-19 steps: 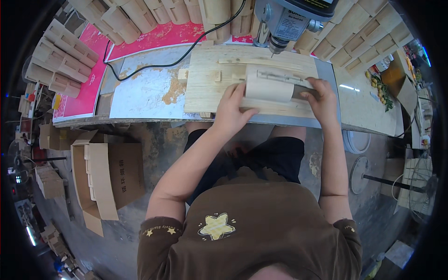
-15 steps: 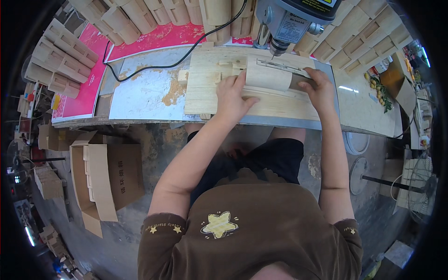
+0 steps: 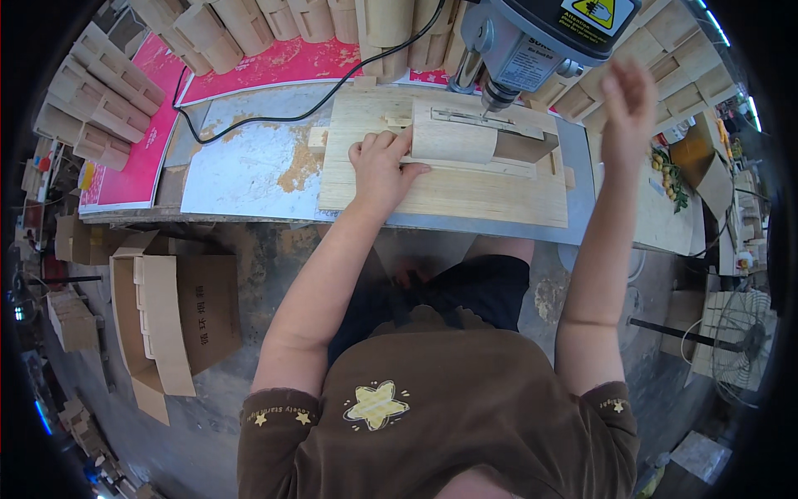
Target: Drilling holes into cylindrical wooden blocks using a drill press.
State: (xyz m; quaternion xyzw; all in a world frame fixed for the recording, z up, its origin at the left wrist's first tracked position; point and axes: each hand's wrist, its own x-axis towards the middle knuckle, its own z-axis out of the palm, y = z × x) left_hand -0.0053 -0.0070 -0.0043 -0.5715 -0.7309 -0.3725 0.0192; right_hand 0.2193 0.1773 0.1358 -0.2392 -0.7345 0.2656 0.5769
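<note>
- Right hand (image 3: 630,98) has risen beside the drill press (image 3: 528,48); blurred, its grip cannot be told.
- Left hand (image 3: 381,170), thumb spread, should brace the wooden cylinder (image 3: 453,143) firmly.

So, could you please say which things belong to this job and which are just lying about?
Job, apparently: curved wooden piece at the left hand, wooden board underneath, drill overhead.
Lying about, seemingly: leafy yellow fruit, fan at far right.

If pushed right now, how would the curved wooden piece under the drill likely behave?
The curved wooden piece is probably stiff: its wall holds a rounded shape. It likely won't roll freely, as it seems seated on the brown block.
</note>
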